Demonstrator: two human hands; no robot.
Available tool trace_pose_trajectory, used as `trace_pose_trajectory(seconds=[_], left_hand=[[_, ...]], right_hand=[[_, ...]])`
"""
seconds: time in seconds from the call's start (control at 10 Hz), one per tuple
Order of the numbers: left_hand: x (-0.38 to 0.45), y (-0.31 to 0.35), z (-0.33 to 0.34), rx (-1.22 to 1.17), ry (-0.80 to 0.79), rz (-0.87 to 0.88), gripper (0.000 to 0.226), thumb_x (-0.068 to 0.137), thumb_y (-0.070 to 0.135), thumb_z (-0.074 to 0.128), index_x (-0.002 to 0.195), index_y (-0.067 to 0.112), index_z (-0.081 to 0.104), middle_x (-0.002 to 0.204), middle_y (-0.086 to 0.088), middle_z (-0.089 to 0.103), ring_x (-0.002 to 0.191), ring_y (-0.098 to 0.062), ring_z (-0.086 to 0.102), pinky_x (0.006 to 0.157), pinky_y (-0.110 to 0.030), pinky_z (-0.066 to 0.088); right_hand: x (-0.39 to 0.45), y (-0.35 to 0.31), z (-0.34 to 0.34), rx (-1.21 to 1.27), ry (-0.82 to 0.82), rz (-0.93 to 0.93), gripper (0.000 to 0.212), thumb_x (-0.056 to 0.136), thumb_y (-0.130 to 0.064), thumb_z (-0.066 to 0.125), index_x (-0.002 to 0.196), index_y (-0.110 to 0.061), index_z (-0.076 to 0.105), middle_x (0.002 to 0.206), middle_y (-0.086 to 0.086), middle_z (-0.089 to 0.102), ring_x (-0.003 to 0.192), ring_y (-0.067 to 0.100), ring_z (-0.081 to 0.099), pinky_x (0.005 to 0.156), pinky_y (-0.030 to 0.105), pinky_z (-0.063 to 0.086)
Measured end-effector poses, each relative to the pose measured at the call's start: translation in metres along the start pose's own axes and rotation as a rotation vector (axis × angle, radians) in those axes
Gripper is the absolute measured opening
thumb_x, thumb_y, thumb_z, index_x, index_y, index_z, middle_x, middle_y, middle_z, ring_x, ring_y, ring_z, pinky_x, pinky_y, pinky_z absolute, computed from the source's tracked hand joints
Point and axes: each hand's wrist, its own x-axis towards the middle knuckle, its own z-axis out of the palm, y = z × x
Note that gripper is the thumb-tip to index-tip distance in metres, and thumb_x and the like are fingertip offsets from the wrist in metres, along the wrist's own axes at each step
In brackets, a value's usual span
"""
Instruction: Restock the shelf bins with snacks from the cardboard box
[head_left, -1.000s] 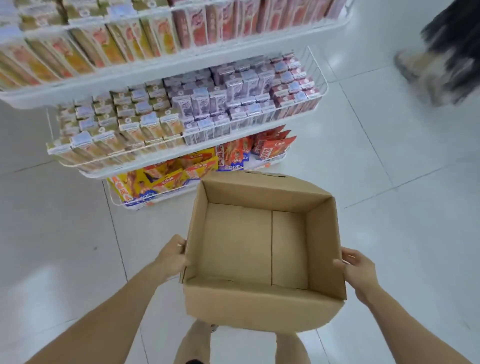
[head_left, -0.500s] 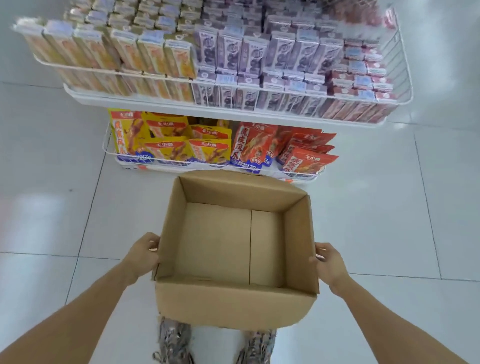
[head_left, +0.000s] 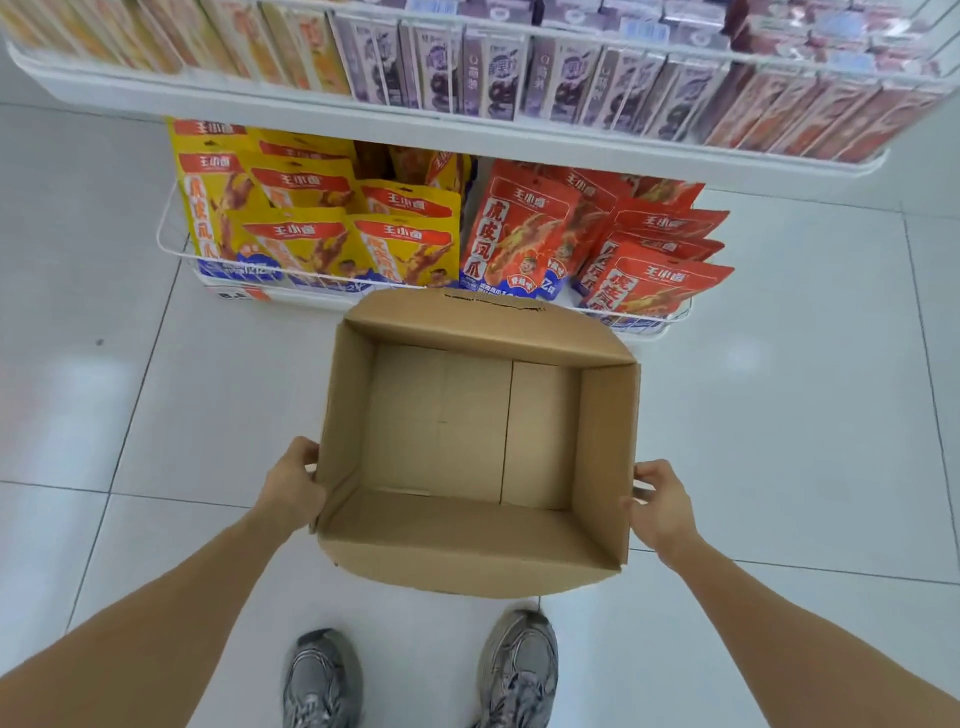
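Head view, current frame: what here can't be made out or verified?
- Fingers of the left hand and right hand: tips hidden behind the cardboard box walls.
- Floor under the box: covered by it, so held or resting cannot be told.
- Purple cartons on the upper shelf: tops cut off by the frame's edge, print blurred.
- Red snack bags: rear rows hidden under the shelf above.
- Small print on the yellow snack bags: too small.

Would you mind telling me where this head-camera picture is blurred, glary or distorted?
Head view: the purple cartons on the white upper shelf smear with motion blur; glare patches sit on the glossy white floor tiles; wide-angle bending curves the shelf edge; the brown cardboard box stays sharp.
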Motion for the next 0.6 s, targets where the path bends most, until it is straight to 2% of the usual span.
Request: trace_pose_trajectory(seconds=[0.1, 0.2, 0.3, 0.4, 0.5, 0.6], left_hand=[[-0.005, -0.015, 0.000, 0.103, -0.040, -0.033, 0.021, 0.089, 0.007, 0.060, 0.102, 0.020, 0.052, 0.106, 0.007, 0.063, 0.091, -0.019, 0.066, 0.068, -0.028, 0.049], [-0.014, -0.031, 0.000, 0.155, -0.093, -0.080, 0.024, 0.084, 0.005, 0.064, 0.099, 0.021, 0.054, 0.104, 0.002, 0.066, 0.090, -0.018, 0.062, 0.070, -0.028, 0.049], [-0.012, -0.039, 0.004, 0.118, -0.088, -0.090, 0.028, 0.084, 0.006, 0.068, 0.103, 0.023, 0.056, 0.111, 0.002, 0.067, 0.096, -0.019, 0.064, 0.082, -0.036, 0.055], [-0.011, -0.022, 0.005, 0.026, -0.049, -0.065, 0.038, 0.090, 0.010, 0.065, 0.126, 0.018, 0.057, 0.123, 0.001, 0.065, 0.102, -0.025, 0.065, 0.085, -0.038, 0.054], [-0.011, 0.005, -0.001, -0.049, -0.071, -0.051, 0.052, 0.092, 0.013, 0.066, 0.142, 0.015, 0.050, 0.129, -0.004, 0.061, 0.105, -0.025, 0.058, 0.086, -0.034, 0.046], [-0.013, 0.030, -0.016, -0.017, -0.095, -0.046, 0.048, 0.094, 0.014, 0.063, 0.140, 0.015, 0.050, 0.125, -0.007, 0.061, 0.105, -0.026, 0.057, 0.090, -0.036, 0.047]], right_hand=[[-0.009, 0.015, 0.005, -0.013, 0.003, 0.017, 0.031, 0.087, 0.006, 0.057, 0.099, -0.021, 0.052, 0.111, 0.000, 0.064, 0.094, 0.019, 0.067, 0.077, 0.039, 0.058], [-0.018, 0.031, 0.009, -0.047, -0.035, 0.080, 0.032, 0.087, 0.010, 0.055, 0.100, -0.019, 0.053, 0.112, 0.002, 0.063, 0.093, 0.019, 0.066, 0.075, 0.034, 0.057], [-0.016, 0.034, 0.015, -0.047, -0.033, 0.087, 0.032, 0.088, 0.010, 0.054, 0.105, -0.017, 0.053, 0.115, 0.002, 0.063, 0.097, 0.020, 0.066, 0.076, 0.033, 0.056], [-0.012, 0.023, 0.015, -0.023, -0.014, 0.058, 0.032, 0.089, 0.006, 0.057, 0.108, -0.019, 0.056, 0.120, 0.002, 0.065, 0.101, 0.021, 0.066, 0.085, 0.037, 0.056], [0.000, 0.010, 0.005, -0.038, -0.030, 0.068, 0.033, 0.092, -0.007, 0.066, 0.123, -0.017, 0.058, 0.126, 0.000, 0.063, 0.107, 0.024, 0.066, 0.096, 0.042, 0.054], [0.004, -0.012, -0.004, -0.168, -0.073, 0.112, 0.051, 0.091, -0.025, 0.071, 0.137, -0.014, 0.052, 0.131, 0.001, 0.057, 0.116, 0.027, 0.061, 0.101, 0.045, 0.051]])
